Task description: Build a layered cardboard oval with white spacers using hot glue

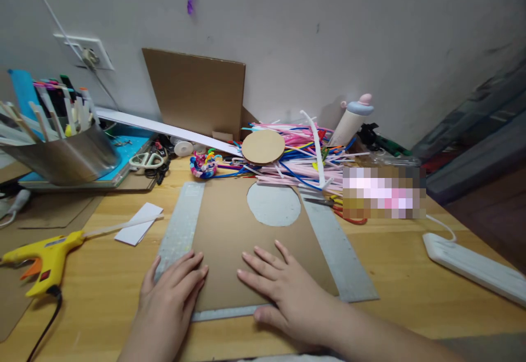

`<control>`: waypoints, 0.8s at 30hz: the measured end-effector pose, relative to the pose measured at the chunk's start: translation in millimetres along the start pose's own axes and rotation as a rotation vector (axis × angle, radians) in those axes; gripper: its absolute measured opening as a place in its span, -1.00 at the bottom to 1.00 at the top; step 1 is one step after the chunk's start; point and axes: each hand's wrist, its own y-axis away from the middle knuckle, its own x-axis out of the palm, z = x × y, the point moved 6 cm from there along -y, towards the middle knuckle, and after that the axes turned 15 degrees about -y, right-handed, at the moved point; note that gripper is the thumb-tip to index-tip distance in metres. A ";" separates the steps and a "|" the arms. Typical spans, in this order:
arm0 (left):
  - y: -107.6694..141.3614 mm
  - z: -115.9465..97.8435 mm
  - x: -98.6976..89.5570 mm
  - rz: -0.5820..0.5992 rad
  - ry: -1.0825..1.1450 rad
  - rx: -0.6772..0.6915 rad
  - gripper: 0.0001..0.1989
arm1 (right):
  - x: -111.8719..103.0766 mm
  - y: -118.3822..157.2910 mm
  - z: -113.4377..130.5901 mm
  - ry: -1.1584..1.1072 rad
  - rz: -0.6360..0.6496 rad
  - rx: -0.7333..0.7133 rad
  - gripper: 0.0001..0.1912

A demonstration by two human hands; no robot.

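Note:
A brown cardboard sheet (230,225) with a round hole near its top right lies on a grey cutting mat (181,225), which shows through the hole. My left hand (172,291) rests at the sheet's left edge, fingers stretched out across mat and card. Flat on the lower middle of the cardboard lies my right hand (283,291), its fingers spread and its thumb low near the front edge. Neither hand grips anything. Beyond the sheet, a cardboard disc (263,147) sits on a heap of pipe cleaners (296,170).
A yellow glue gun (51,260) and folded white paper (138,225) lie left. Scissors with orange-red handles (349,211) touch the mat's right side. A metal pen holder (78,154), white-handled scissors (148,160), leaning cardboard (197,91) and a power strip (472,266) surround the work area.

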 end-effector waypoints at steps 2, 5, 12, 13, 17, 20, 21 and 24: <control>1.0 2.6 1.3 0.039 0.055 -0.033 -0.75 | -6.0 4.1 -9.7 0.054 -0.035 0.052 -0.33; 1.7 11.9 5.8 0.114 0.289 -0.172 -0.76 | -15.6 19.4 -28.5 0.147 -0.125 0.153 -0.21; -11.4 33.5 6.3 0.269 1.266 -0.756 -0.48 | -17.5 52.1 -42.5 0.204 -0.249 0.204 -0.12; -13.8 34.4 3.9 0.298 1.367 -0.826 -0.51 | -17.2 53.9 -41.9 0.207 -0.261 0.200 -0.12; -22.9 32.3 -4.4 0.400 1.631 -0.953 -0.58 | -19.5 59.5 -38.6 0.210 -0.318 0.165 -0.16; -28.0 21.1 -12.0 0.457 1.695 -0.871 -0.68 | -24.8 67.8 -33.4 0.211 -0.368 0.097 -0.15; -28.4 15.0 -16.8 0.466 1.715 -0.832 -0.71 | -27.2 72.0 -30.8 0.209 -0.380 0.059 -0.14; -21.7 -8.5 -38.8 0.489 1.781 -0.750 -0.70 | -36.3 89.3 -21.9 0.180 -0.413 -0.076 -0.23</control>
